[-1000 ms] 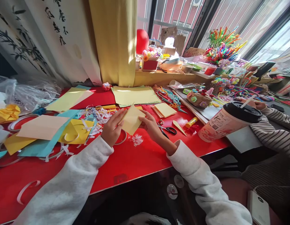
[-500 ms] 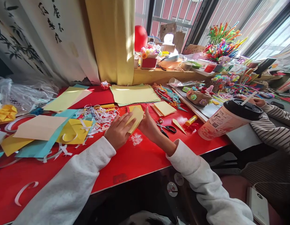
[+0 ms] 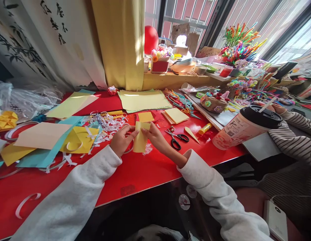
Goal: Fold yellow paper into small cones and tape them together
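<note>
A pale yellow piece of paper [image 3: 139, 142], narrow and apparently folded, is held upright over the red table between my two hands. My left hand [image 3: 122, 139] pinches its left edge with thumb and fingers. On the opposite side, my right hand [image 3: 155, 135] grips the upper right edge. Just beneath the paper lies a small heap of white shreds [image 3: 147, 149]. Black-handled scissors [image 3: 175, 138] rest to the right of my right hand, near a pale pointed paper piece [image 3: 191, 134]. Behind the hands sit a small orange-yellow square [image 3: 146, 116] and a stack of pale squares [image 3: 175, 115].
Coloured sheets [image 3: 42, 135] and white paper strips [image 3: 108, 125] cover the left of the red table [image 3: 135, 174]. A lidded cup [image 3: 242, 129] stands at the right, by a co-worker's striped sleeve [image 3: 292, 134]. A glue stick [image 3: 205, 129] lies near it. Large sheets [image 3: 144, 100] lie behind.
The yellow paper has turned from a slant to upright facing me. My left hand has shifted from covering it to pinching its left edge; my right fingers now grip its upper right.
</note>
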`<state>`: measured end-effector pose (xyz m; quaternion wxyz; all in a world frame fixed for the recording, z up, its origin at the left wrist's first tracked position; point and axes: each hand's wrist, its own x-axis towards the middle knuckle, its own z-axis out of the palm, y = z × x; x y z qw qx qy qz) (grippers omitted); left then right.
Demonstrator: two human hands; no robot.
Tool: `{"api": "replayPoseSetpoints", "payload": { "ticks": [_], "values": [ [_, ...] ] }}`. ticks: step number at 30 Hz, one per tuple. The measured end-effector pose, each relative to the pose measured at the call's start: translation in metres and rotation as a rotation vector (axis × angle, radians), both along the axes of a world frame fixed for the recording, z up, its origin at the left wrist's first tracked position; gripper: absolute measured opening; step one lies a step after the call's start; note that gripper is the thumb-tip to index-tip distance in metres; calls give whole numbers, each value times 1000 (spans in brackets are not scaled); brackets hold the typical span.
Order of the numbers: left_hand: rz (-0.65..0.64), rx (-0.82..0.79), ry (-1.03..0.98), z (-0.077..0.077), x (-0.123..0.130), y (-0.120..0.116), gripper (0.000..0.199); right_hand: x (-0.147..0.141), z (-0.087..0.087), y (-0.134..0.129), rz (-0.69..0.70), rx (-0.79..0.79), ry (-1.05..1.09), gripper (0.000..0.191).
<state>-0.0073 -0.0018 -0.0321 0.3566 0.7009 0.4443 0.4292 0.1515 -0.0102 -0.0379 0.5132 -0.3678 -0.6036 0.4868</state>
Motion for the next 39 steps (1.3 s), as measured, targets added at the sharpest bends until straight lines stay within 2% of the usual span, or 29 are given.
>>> {"api": "replayPoseSetpoints", "payload": {
  "ticks": [4, 11, 19, 23, 27, 31, 36, 39],
  "values": [
    [17, -24, -56, 0, 0, 0, 36, 0, -4, 1, 12, 22, -17, 30],
    [44, -56, -80, 1, 0, -1, 34, -1, 0, -1, 54, -45, 23, 36],
    [88, -64, -73, 4, 1, -4, 33, 0, -1, -1, 59, -35, 43, 28],
    [151, -54, -69, 9, 2, -7, 31, -1, 3, -3, 82, -47, 41, 27],
    [159, -30, -78, 8, 1, -5, 30, 0, 10, -6, 104, -109, 56, 29],
    [154, -31, -100, 8, 0, -4, 29, 1, 14, -7, 58, -144, 69, 31],
    [170, -19, -79, 10, 1, -8, 25, 3, 10, -5, -2, -87, 46, 33],
    [134, -6, -63, 12, 1, -11, 24, 6, 13, -3, 2, -115, 9, 30]
  ]
}}
